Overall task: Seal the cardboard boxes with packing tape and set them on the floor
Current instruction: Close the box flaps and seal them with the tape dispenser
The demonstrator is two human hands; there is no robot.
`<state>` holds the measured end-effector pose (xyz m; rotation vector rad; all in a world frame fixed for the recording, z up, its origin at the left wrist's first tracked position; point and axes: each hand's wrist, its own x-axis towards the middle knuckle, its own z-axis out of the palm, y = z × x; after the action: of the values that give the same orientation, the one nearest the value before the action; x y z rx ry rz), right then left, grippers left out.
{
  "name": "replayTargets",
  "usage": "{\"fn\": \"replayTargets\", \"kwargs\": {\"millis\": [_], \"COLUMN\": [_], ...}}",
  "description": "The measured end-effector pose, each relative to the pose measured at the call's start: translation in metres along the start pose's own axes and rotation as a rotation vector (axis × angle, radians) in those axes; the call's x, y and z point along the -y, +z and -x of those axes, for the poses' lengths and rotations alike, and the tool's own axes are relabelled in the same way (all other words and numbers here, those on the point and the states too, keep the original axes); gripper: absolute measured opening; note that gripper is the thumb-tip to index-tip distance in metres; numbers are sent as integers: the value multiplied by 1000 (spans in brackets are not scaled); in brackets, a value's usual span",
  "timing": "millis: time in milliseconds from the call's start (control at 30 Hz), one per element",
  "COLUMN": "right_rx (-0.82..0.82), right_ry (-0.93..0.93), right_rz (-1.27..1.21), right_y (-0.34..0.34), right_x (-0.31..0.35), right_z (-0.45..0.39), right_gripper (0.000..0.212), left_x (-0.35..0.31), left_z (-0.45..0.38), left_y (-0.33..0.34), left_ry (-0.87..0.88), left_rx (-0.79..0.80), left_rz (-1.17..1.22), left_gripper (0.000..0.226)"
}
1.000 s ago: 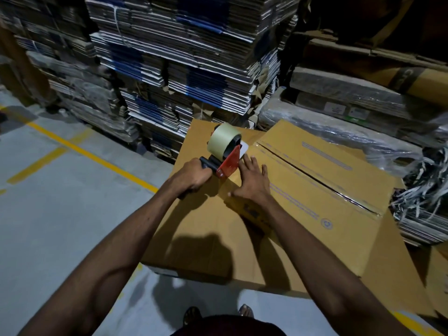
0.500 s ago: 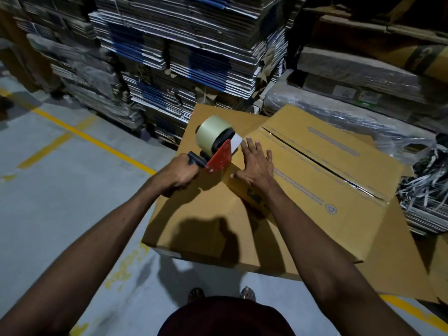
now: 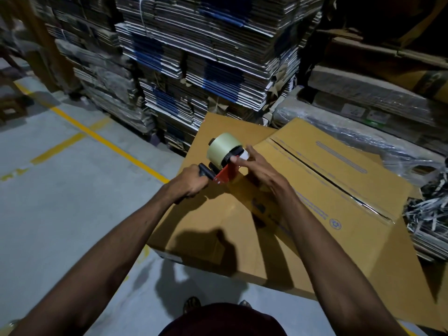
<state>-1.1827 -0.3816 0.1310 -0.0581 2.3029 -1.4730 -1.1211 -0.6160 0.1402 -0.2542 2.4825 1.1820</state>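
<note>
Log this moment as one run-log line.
stage: taping start | left hand: grips tape dispenser handle | right hand: fingers at dispenser front | cardboard box: top seam untaped

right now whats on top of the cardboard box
The tape dispenser is at its near corner, gripped by the left hand, right hand fingers touching it. The top seam looks untaped. The box's inside is hidden.

One view only, worn on the head, looking forward and steeply down from close above the big brown cardboard box (image 3: pixel 303 202). Both forearms run in from the bottom corners. It faces the tall stacks of flattened cartons (image 3: pixel 206 57), grey concrete floor (image 3: pixel 60 202) at left.
</note>
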Motion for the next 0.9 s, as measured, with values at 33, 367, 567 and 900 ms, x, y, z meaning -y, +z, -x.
{"fn": "replayTargets", "kwargs": {"millis": [33, 367, 567, 900], "right_rx": [-10, -404, -334, -138], "right_ry": [-11, -167, -141, -272], "right_rz": [-59, -157, 87, 245], "right_y": [6, 48, 55, 6], "right_x": [8, 0, -14, -43], "right_z": [1, 28, 28, 24], "right_gripper": [141, 65, 104, 65], "left_x": [-1, 0, 33, 89], "left_z": [-1, -7, -12, -17], "left_y": [0, -1, 19, 16], "left_ry": [2, 146, 91, -97], "left_rx": [-7, -13, -44, -157], "left_rz": [-29, -321, -276, 173], "left_gripper": [18, 20, 21, 15]}}
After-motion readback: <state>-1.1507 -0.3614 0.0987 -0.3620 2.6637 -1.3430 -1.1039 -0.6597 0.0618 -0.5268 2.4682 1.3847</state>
